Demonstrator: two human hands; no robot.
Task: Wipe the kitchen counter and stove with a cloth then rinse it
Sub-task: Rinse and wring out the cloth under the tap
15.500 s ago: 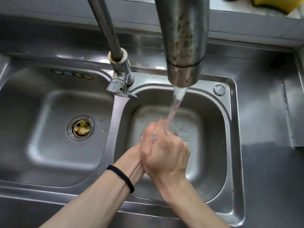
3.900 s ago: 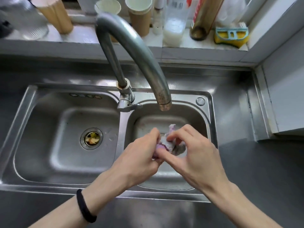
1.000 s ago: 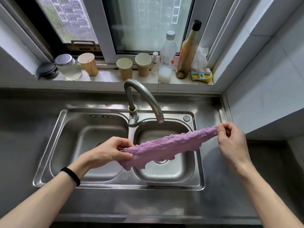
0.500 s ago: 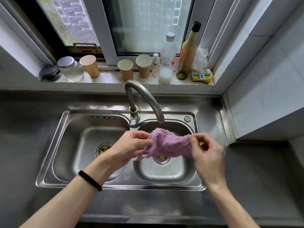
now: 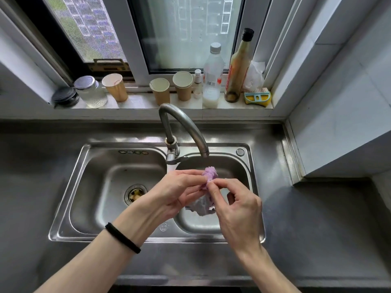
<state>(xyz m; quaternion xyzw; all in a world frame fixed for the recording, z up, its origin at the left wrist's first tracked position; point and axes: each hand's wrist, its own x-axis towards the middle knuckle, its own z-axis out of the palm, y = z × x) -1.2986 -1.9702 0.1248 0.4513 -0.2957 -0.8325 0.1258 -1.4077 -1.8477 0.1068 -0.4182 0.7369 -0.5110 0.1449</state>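
Note:
A purple cloth (image 5: pixel 209 175) is bunched up between my two hands, above the right basin of the steel double sink (image 5: pixel 251 166). My left hand (image 5: pixel 177 191) grips its left side with thumb and fingers. The fingertips of my right hand (image 5: pixel 234 206) pinch the cloth from the right. A fold sticks up above my fingers and another part hangs below them. The curved tap (image 5: pixel 184 125) ends just behind the cloth, with no water running from it.
The left basin has a drain strainer (image 5: pixel 135 193) holding food scraps. On the window sill stand a glass jar (image 5: pixel 91 92), paper cups (image 5: pixel 115 87), bottles (image 5: pixel 212 77) and a yellow scrub brush (image 5: pixel 257 97). Steel counter (image 5: pixel 317 225) lies right of the sink, bounded by a tiled wall (image 5: pixel 338 115).
A second ago the cloth was stretched out wide between my hands. Both hands have come together and the cloth is now gathered into a small bunch.

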